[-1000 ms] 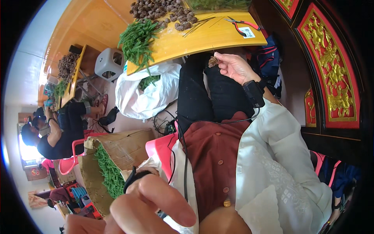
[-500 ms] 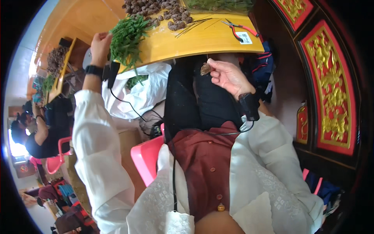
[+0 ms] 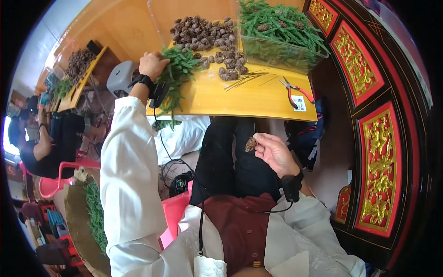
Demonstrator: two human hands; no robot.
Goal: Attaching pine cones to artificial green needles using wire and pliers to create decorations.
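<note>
My left hand (image 3: 152,64) reaches out over the yellow table (image 3: 258,99) and grips a bunch of green sprigs (image 3: 177,74) lying at the table's left edge. My right hand (image 3: 272,151) is held over my lap, below the table's front edge, pinching a small brown pine cone (image 3: 251,144) between thumb and fingers. A heap of brown pine cones (image 3: 207,34) lies on the table just past the sprigs.
A clear plastic bin (image 3: 279,34) full of green sprigs stands at the table's far right. Red-handled pliers (image 3: 295,90) lie near the front right corner. A white bag (image 3: 184,134) hangs under the table. Another person (image 3: 41,138) sits at a second table on the left.
My left hand rose from down by my side to the table and closed on the green sprigs. My right hand, still holding the cone, dropped lower over my lap.
</note>
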